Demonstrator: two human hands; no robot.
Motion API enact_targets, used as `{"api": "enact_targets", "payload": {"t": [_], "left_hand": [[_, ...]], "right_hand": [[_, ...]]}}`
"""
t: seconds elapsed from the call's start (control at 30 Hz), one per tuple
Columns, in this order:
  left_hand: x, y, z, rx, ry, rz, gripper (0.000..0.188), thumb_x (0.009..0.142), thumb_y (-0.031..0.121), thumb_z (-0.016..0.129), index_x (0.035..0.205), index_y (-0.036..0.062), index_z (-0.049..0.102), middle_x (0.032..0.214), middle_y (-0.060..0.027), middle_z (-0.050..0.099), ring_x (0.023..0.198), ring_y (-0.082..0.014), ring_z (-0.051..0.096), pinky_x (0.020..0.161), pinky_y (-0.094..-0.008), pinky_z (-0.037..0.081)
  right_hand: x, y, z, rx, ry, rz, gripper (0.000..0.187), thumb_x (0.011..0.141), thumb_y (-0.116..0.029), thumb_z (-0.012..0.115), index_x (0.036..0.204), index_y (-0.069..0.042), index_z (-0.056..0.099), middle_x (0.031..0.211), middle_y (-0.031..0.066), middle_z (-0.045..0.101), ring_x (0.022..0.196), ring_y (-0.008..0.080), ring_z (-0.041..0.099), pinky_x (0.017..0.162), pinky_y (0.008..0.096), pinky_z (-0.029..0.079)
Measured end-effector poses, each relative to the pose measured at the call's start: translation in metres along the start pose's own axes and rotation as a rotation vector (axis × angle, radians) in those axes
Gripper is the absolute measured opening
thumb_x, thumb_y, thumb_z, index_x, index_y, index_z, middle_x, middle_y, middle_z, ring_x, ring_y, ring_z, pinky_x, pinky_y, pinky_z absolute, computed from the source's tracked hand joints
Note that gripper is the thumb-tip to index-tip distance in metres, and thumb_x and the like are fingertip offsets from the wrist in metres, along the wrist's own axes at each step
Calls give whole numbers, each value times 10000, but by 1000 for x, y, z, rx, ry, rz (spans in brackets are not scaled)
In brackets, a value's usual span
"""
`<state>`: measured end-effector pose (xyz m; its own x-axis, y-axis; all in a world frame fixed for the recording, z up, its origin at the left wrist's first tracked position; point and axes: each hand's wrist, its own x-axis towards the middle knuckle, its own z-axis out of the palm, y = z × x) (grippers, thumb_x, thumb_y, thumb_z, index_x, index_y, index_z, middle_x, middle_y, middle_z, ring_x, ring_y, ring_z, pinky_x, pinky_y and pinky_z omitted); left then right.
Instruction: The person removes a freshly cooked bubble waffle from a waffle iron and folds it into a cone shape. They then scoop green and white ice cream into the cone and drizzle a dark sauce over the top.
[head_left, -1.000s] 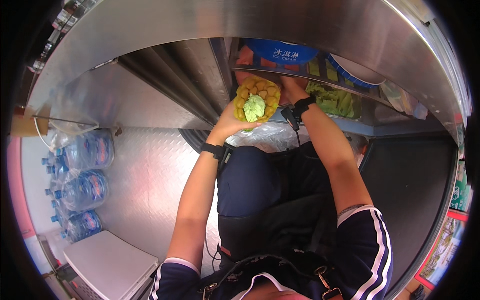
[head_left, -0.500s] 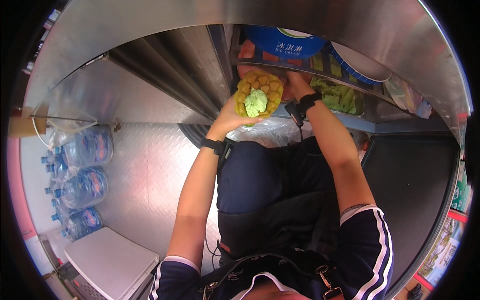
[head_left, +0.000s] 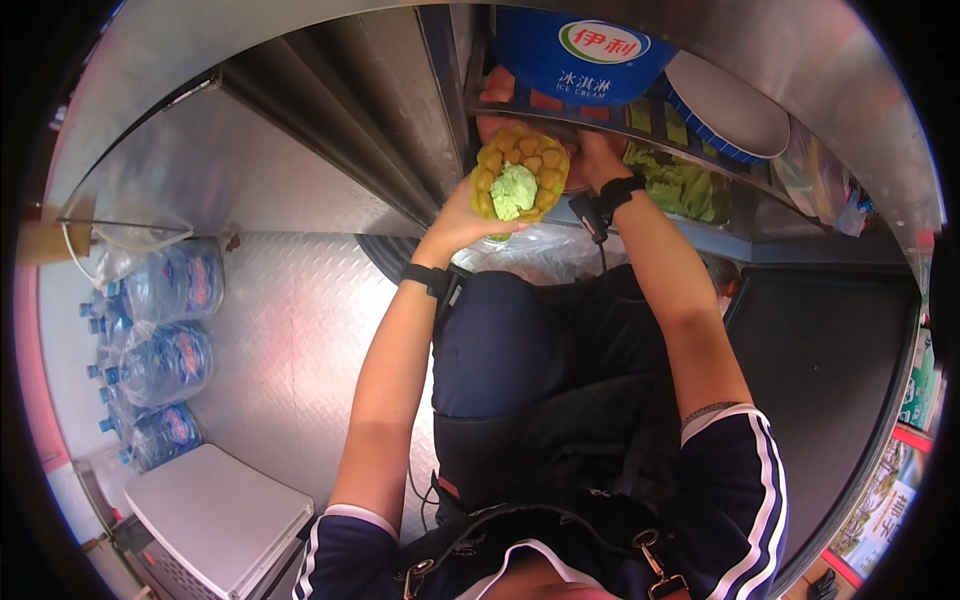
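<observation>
Clasping waffle [head_left: 530,158] mouth-up, left hand [head_left: 460,220] likely secures green scoop [head_left: 514,190]; right hand [head_left: 600,165] beside lettuce [head_left: 685,190] (fingers hidden, cannot tell grip).

Gap under shelf edge [head_left: 680,150], blue tub [head_left: 575,75] above, waffle [head_left: 522,160] at left

Blue tub [head_left: 590,74] — more exposed beneath the steel counter [head_left: 800,50], oval label [head_left: 604,42] now wholly visible | White blue-rimmed lid [head_left: 728,108] — more of its face showing than earlier
</observation>
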<state>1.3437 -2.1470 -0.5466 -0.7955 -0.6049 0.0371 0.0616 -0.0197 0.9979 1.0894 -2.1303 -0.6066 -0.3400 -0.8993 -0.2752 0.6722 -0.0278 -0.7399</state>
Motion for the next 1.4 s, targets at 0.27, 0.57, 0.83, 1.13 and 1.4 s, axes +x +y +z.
{"api": "enact_targets", "payload": {"t": [0.27,0.57,0.83,1.13,1.4], "left_hand": [[8,0,6,-28,-41,-4,851,625,87,912,1354,-10,482,1278,-85,606,1187,-182,567,1036,-317,445],[6,-6,-1,31,-35,-3,834,628,94,914,1344,-17,502,1277,-85,613,1183,-181,569,1043,-313,437],[7,-5,-1,24,-35,-21,850,635,70,904,1371,-22,488,1300,-81,603,1200,-174,556,1058,-311,422],[9,-7,-3,19,-54,-14,867,636,68,904,1383,-26,475,1305,-87,603,1201,-173,554,1065,-311,417],[12,-8,2,136,-147,81,936,627,127,917,1422,-10,441,1339,-96,583,1232,-192,545,1084,-325,408]], "right_hand": [[18,-5,-33,-28,60,-35,340,994,-354,598,1189,-77,625,1138,90,661,969,215,614,853,338,524],[-11,-8,7,-98,15,-157,320,1036,-360,510,1170,-85,605,1056,61,649,907,176,588,806,298,489],[-11,0,15,-73,115,-217,301,993,-377,564,1085,-98,633,949,65,679,826,211,631,721,330,509],[19,-2,1,-836,432,-631,277,1017,-278,542,1181,-62,598,1107,88,648,991,192,596,846,347,502],[10,-41,-10,-1340,116,-1396,280,994,-282,544,1132,-47,609,851,121,682,743,265,651,666,370,533]]}}
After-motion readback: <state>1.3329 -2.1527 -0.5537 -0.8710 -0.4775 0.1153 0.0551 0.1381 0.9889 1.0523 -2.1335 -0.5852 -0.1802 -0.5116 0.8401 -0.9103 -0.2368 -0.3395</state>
